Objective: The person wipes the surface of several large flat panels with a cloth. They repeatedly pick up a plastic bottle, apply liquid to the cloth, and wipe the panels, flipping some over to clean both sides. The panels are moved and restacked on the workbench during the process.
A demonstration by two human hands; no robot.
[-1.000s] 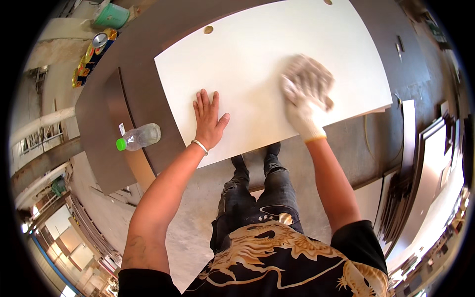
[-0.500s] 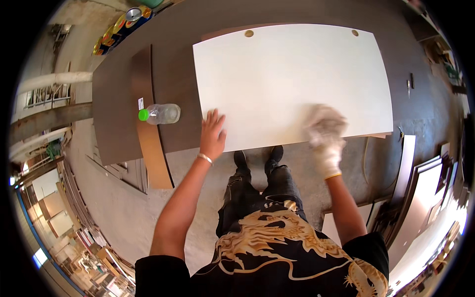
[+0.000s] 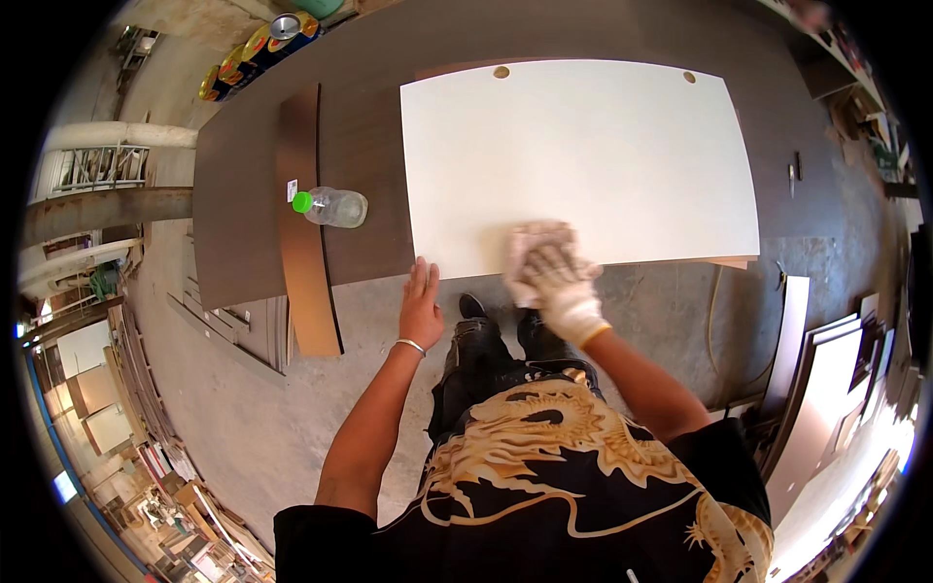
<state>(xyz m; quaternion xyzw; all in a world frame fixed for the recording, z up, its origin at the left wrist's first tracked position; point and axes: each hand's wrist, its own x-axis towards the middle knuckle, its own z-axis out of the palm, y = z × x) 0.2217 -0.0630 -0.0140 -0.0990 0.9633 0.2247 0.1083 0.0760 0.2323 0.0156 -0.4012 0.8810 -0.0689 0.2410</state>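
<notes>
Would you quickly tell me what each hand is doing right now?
Left hand: bare, open and flat, fingertips at the near edge of the white panel, holding nothing.
Right hand: gloved, pressing a cloth on the panel.

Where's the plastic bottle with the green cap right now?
The plastic bottle lies on its side on the dark board, left of the white panel.
</notes>
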